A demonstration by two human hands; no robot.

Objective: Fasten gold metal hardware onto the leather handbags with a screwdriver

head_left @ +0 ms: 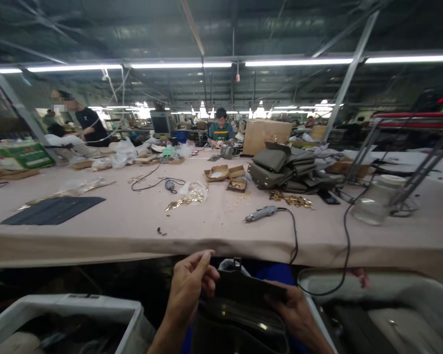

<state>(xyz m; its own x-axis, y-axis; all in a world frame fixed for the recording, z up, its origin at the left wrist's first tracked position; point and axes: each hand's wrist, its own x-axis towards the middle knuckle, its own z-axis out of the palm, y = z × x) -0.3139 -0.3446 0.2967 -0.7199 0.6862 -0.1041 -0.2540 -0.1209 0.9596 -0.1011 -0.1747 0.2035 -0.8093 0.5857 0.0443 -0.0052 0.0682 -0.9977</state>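
Nearest the lens, a dark olive leather handbag [239, 314] sits low between both hands, below the near edge of the long surface covered in pale pink cloth [133, 221]. Left hand [190, 290] is raised at the bag's left side, fingers loosely curled and thumb and forefinger drawn close at the flap edge; whether they actually pinch the leather cannot be told. Right hand [295, 307] is clamped on the bag's right side, fingers wrapped over the upper flap. A small dark metal fitting [237, 264] stands up from the flap just above and between the hands. Left of the left hand stands a white plastic bin [74, 307]; right of the right hand lies a grey tray [409, 300]. Beyond the hands on the surface lie a grey corded electric screwdriver [261, 213], whose black cable [294, 241] drops over the edge just above the right hand, scattered gold metal fittings [186, 198], and a stack of olive bags [284, 169]. Risk noted: the hanging cable runs close to the right hand, so a lift of the bag could snag it and drag the screwdriver off the edge. The one-sided hold could also let the bag tip leftward.
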